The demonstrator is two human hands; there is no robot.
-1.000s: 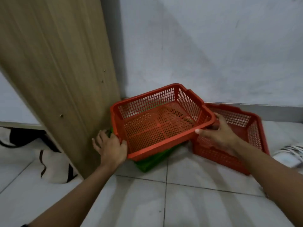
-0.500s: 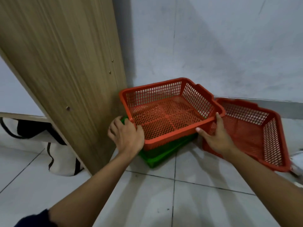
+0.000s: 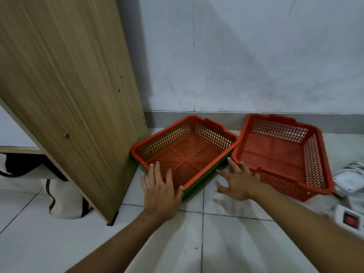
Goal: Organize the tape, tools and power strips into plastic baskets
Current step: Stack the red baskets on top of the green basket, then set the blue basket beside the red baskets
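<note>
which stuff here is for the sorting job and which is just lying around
For the job:
- left red basket, nested in a green basket
- right red basket
- power strip, at the right edge
- left hand and right hand, both open by the nested baskets

Just lying about:
- wooden panel
- white bag with black straps, behind the panel

No readable text, label, brand, number or sign anywhere in view; baskets, wooden panel, wall all unmarked
</note>
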